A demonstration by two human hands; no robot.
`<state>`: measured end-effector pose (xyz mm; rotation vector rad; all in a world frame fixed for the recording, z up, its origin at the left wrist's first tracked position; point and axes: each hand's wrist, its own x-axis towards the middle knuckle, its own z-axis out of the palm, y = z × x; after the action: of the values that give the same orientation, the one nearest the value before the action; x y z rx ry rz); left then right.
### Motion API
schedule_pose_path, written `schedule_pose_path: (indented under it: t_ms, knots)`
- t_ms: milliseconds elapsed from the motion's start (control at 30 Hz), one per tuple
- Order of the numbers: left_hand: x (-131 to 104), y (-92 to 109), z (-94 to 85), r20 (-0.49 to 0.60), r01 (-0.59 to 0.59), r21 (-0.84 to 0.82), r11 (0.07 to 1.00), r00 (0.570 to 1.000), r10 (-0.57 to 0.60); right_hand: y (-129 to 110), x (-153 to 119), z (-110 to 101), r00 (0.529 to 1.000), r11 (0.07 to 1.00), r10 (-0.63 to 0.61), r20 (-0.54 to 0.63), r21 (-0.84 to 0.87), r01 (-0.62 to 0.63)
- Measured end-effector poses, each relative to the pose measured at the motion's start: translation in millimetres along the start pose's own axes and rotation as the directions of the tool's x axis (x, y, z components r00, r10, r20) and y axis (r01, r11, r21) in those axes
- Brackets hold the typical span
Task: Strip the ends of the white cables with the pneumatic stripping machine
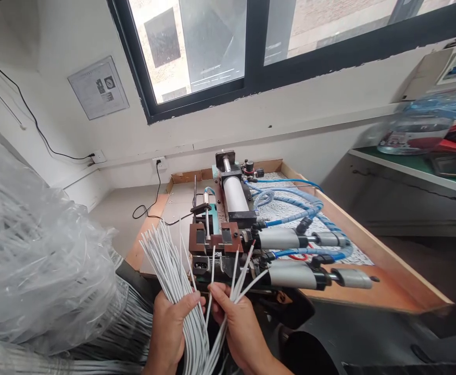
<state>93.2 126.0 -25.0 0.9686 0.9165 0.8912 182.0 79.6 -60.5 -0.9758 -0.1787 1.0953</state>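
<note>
A thick bundle of light grey wires [166, 263] stands upright in my left hand [173, 317], with the thumb laid across its front. My right hand [238, 317] pinches a single wire [213, 268] between thumb and finger, and a few separated wires [243, 271] fan out from the same hand. Both hands are close together, just in front of a pneumatic machine [216, 237] with brown clamp blocks and silver cylinders. The wire tips point up toward the machine's front. Lower ends of the wires run out of view at the bottom.
Clear plastic [48, 250] covers more grey wire bundles [114, 317] on the left. The machine sits in a wooden-edged tray [392, 255] with blue air hoses [302, 205]. At the right, a green shelf [415, 164] carries a plastic jar [411, 130]. A window [251, 47] is behind.
</note>
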Motion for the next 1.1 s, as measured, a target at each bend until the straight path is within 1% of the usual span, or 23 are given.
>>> schedule_pose_path:
  t_ms: [67, 233, 367, 500, 567, 667, 733, 767, 833, 900, 1033, 1100]
  knots:
    - [0.6, 0.9, 0.9, -0.023, 0.012, 0.001, 1.0, 1.0, -0.012, -1.6, 1.8, 1.1, 0.999, 0.998, 0.026, -0.029, 0.058, -0.024]
    - [3.1, 6.0, 4.6, -0.005, -0.002, 0.008, 1.0, 1.0, 0.002, -9.5, 7.2, 4.7, 0.996, 0.977, 0.091, 0.012, 0.19, -0.092]
    - [5.6, 6.8, 4.2, 0.0, -0.014, 0.013, 1.0, 1.0, 0.014, -8.9, 10.7, 5.6, 0.986, 0.957, 0.163, 0.042, 0.235, -0.169]
    - [5.7, 3.8, 2.2, -0.008, -0.014, 0.009, 1.0, 1.0, 0.014, -8.1, 9.9, 6.0, 0.987, 0.956, 0.157, 0.043, 0.243, -0.163]
    - [4.6, 1.9, 2.2, -0.009, -0.009, 0.015, 1.0, 1.0, 0.01, -9.9, 6.7, 6.3, 0.984, 0.957, 0.163, 0.073, 0.232, -0.175]
    - [1.9, -0.5, 3.5, 0.025, -0.005, 0.028, 1.0, 1.0, 0.004, -13.0, 0.2, 6.9, 0.973, 0.968, 0.156, 0.17, 0.168, -0.184]
    - [-0.1, -1.6, 4.1, 0.077, -0.018, 0.028, 0.999, 0.997, 0.016, -13.5, -3.5, 6.7, 0.971, 0.987, 0.109, 0.212, 0.091, -0.131]
    - [-1.1, -1.9, 4.1, 0.102, -0.025, 0.023, 0.999, 0.995, 0.023, -13.1, -4.7, 6.2, 0.974, 0.995, 0.075, 0.214, 0.049, -0.087]
    - [-2.9, -2.5, 2.9, 0.13, -0.028, 0.016, 0.999, 0.991, 0.026, -11.2, -6.2, 4.2, 0.98, 1.0, -0.002, 0.197, -0.022, 0.006]
    - [-4.2, -3.0, 0.6, 0.119, -0.012, 0.009, 1.0, 0.993, 0.011, -8.6, -7.1, 0.9, 0.985, 0.996, -0.049, 0.168, -0.064, 0.06]
    - [-5.0, -5.0, -4.8, 0.019, 0.037, 0.021, 0.999, 0.999, -0.037, -4.5, -9.5, -6.3, 0.994, 0.994, -0.037, 0.106, -0.102, 0.048]
    - [-4.9, -6.5, -6.4, -0.01, 0.046, 0.034, 0.998, 0.999, -0.045, -4.2, -10.8, -8.1, 0.996, 0.993, -0.028, 0.083, -0.109, 0.037]
